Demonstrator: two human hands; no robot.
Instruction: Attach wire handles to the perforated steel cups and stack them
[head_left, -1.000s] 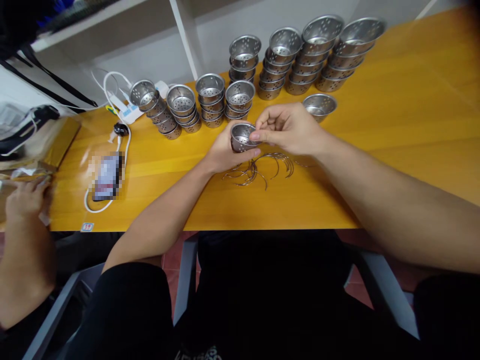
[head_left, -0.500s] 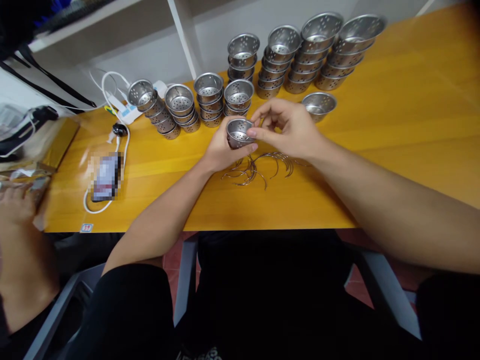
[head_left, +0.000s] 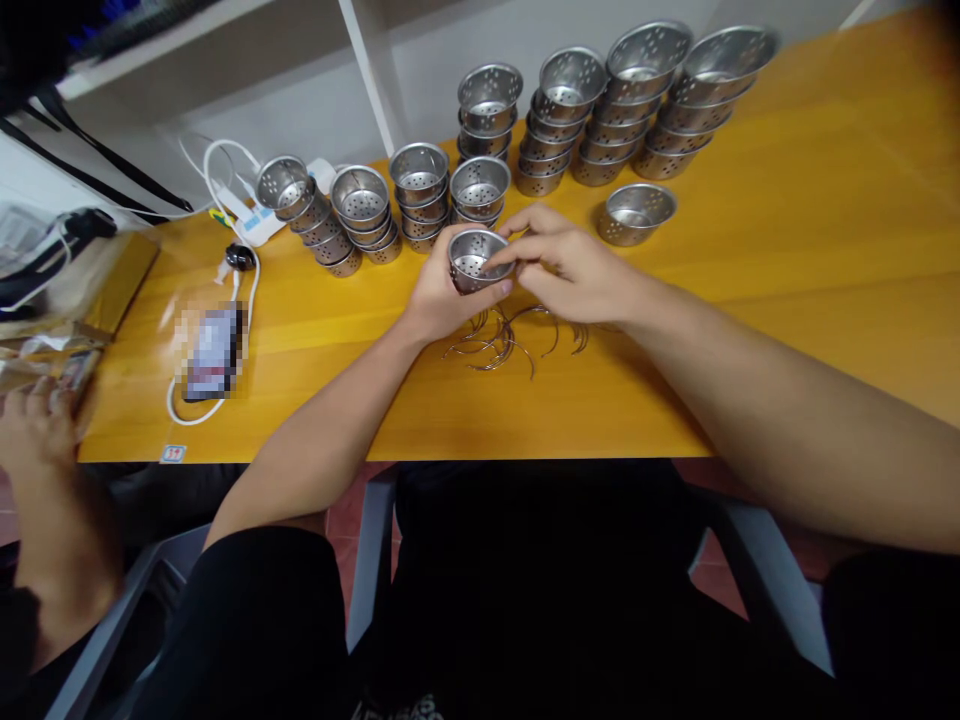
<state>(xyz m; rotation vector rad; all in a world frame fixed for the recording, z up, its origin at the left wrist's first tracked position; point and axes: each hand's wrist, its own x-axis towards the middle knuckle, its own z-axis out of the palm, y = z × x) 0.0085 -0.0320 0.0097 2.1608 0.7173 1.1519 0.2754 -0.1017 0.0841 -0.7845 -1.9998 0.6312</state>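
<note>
My left hand (head_left: pixel 433 300) is wrapped round a small perforated steel cup (head_left: pixel 472 258), held just above the yellow table (head_left: pixel 787 250). My right hand (head_left: pixel 570 268) rests against the cup's right side, its fingertips pinched at the rim; what they pinch is too small to make out. A loose heap of curved wire handles (head_left: pixel 510 340) lies on the table right under both hands. A single steel cup (head_left: pixel 636 212) stands alone just beyond my right hand.
Several stacks of small cups (head_left: pixel 390 205) and of wider cups (head_left: pixel 622 105) line the table's far edge. A phone (head_left: pixel 212 352), white cable (head_left: pixel 251 290) and power strip (head_left: pixel 251 215) lie at left. Another person's hand (head_left: pixel 34 425) is at the far left.
I have raised the cup slightly toward the stacks and tilted its opening upward. My right fingers have come down from above the rim onto the cup. The other person's hand moved lower.
</note>
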